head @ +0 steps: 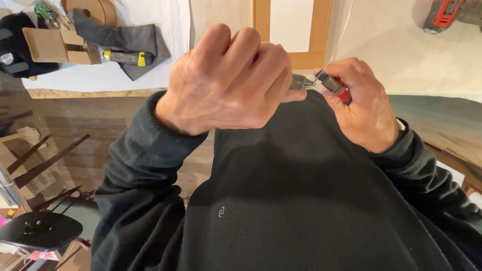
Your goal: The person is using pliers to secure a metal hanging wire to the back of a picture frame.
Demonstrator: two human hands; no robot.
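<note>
My left hand (pixel 228 80) is closed in a fist in front of my chest, over my black sweater (pixel 301 200). A grey metal tool tip (pixel 298 82) sticks out of it to the right, with a hint of red inside the fist. My right hand (pixel 364 103) grips small red-handled pliers (pixel 334 86). Their jaws meet the left hand's tool tip at a small metal piece between the hands. A thin wire (pixel 344 30) runs upward from that spot.
Beyond the hands lies a wooden frame (pixel 321 30) with a white panel. A red and grey power drill (pixel 447 12) sits at top right. At top left are a cardboard box (pixel 52 45), a grey cloth (pixel 130 42) and a yellow-ended tool (pixel 125 57). A black stool seat (pixel 40 231) is at bottom left.
</note>
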